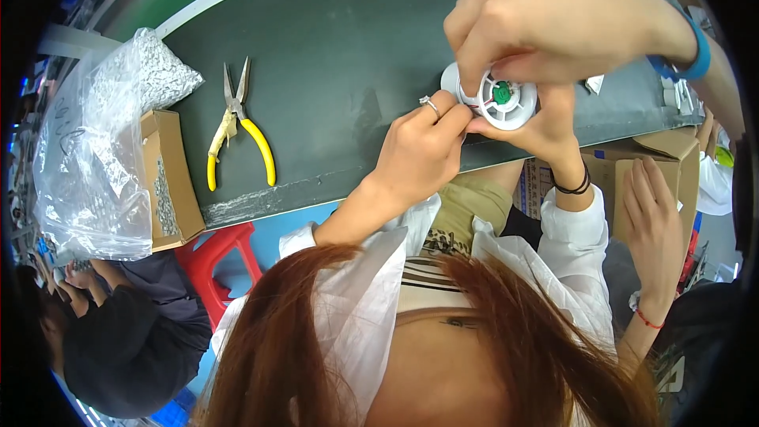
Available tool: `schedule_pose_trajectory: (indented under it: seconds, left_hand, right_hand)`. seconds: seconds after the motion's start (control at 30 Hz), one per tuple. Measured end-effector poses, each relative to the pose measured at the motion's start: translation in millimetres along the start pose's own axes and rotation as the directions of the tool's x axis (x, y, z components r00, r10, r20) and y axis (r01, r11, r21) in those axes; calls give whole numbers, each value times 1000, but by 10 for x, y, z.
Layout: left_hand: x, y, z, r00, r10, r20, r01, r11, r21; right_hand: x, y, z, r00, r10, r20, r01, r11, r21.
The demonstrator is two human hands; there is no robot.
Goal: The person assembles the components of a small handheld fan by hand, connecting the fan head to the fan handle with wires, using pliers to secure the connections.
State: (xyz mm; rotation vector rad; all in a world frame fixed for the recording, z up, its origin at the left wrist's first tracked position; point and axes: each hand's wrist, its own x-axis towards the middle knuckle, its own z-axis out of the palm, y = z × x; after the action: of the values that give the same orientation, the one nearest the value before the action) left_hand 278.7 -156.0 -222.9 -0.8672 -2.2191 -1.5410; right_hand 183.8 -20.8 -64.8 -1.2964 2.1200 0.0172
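My right hand (548,133), with a black band at its wrist, is closed around a white round plastic housing (510,121) with spokes. A small green circuit board (501,93) shows in its middle. On the housing's left side my left hand (421,146), wearing a ring, is closed in a pinch; what lies between its fingertips is hidden. Beside those fingers a second white rounded piece (449,77) partly shows, with a thin reddish wire near it. From the upper right another person's hand (514,20), with a blue wristband, reaches over the housing and touches it.
Yellow-handled pliers (241,125) lie with jaws apart on the dark green table (332,47). At its left are a cardboard box (170,162) of small grey parts and a clear bag (87,166). A red stool (221,261) stands below. Another person's hand (655,213) is beside a carton (672,146).
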Motion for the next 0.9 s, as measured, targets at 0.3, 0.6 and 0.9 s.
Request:
schedule_pose_trajectory:
  seconds: [0.3, 0.6, 0.9]
  left_hand:
    - [-11, 0, 4, 999, -46, 25, 49, 993, -104]
    - [-28, 38, 14, 997, -59, -41, 54, 992, -114]
    - [-47, -21, 39, 994, -76, -78, 65, 988, -139]
  right_hand:
    - [-42, -126, 1270, 398, 372, -839, 43, 906, 422]
    - [-101, -80, 1235, 395, 222, -891, 291, 890, 351]
    - [-121, 18, 1182, 514, 283, -810, 238, 860, 451]
